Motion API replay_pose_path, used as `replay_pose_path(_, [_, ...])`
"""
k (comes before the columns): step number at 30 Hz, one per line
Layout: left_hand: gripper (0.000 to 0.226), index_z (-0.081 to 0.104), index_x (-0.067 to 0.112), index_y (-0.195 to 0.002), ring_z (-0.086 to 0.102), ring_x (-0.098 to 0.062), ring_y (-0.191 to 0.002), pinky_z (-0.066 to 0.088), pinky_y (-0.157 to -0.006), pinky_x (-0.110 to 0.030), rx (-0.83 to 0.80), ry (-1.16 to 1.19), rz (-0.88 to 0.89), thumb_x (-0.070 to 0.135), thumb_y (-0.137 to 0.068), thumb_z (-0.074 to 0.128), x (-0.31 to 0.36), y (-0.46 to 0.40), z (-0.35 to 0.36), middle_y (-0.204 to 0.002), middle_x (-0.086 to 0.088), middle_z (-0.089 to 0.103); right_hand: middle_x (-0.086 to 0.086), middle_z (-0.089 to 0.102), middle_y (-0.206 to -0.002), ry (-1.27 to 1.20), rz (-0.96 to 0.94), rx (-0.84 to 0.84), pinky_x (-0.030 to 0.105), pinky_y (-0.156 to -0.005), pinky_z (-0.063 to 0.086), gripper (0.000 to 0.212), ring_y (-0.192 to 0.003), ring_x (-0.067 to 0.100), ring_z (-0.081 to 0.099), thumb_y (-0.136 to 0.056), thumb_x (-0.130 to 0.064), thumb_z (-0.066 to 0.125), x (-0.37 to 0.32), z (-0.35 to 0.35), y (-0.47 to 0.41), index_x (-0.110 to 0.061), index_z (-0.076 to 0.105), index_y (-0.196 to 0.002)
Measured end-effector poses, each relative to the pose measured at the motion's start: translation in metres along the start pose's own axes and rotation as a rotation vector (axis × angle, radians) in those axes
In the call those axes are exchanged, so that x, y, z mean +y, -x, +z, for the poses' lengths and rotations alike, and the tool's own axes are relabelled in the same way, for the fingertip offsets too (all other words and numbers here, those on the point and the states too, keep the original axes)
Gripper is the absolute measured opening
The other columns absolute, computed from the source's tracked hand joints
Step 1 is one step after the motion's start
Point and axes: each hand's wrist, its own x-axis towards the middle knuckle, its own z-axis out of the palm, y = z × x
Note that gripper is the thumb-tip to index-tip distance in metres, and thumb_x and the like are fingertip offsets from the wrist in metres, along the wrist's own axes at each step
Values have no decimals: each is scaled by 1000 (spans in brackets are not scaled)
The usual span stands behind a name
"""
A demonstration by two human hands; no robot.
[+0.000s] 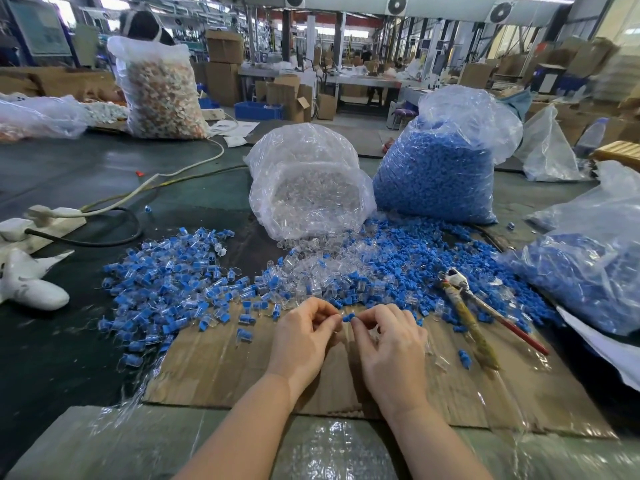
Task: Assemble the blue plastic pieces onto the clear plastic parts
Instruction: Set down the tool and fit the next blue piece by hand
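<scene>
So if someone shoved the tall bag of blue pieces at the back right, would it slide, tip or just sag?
The bag of blue pieces would probably sag rather than slide: it is thin clear film packed with loose bits. It looks heavy, being nearly full. It stands taller than it is wide with a loose open top, so a hard shove might tip it toward the bag of clear parts beside it.

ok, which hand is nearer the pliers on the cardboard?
Right. The right hand is just left of the pliers, with a small gap between them. The left hand is farther left, beyond the right one.
</scene>
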Motion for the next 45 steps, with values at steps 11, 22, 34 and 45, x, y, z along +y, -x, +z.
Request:
replay_pose_path(11, [16, 63, 18, -79, 65, -7, -65, 53, -62, -16, -31, 109, -16, 2, -85, 62, 3, 1, -1, -76, -5, 67, -6, 59, -69, 97, -86, 14, 34, -69, 32, 17, -68, 22, 55, -72, -15, 78, 3, 4, 3, -17, 61, -68])
replay_pose_path(22, [16, 62, 25, -84, 64, -2, -71, 51, -64, -14, -36, 15, 28, 9, -88, 59, 0, 0, -1, -79, 4, 67, -7, 62, -84, 12, -118, -23, 37, -71, 38, 23, -78, 19, 56, -73, -17, 78, 3, 1, 2, -25, 72, -94])
replay_pose_path(34, [11, 63, 17, -85, 60, 5, -65, 45, -59, -7, -33, 10, 47, 7, -87, 61, 2, 1, -2, -77, 1, 66, -8, 61, -83, 7, -121, -25, 38, -72, 38, 18, -78, 19, 55, -74, -21, 76, 4, 1, 1, -27, 73, -91])
replay_pose_path(45, [11, 62, 20, -83, 58, 1, -68, 45, -62, -8, -33, -42, 36, 10, -83, 66, 1, 0, -1, -78, 3, 64, -6, 60, -97, 78, -49, -1, 31, -79, 31, 26, -93, 17, 54, -78, -22, 73, 11, -15, -8, -19, 68, -103])
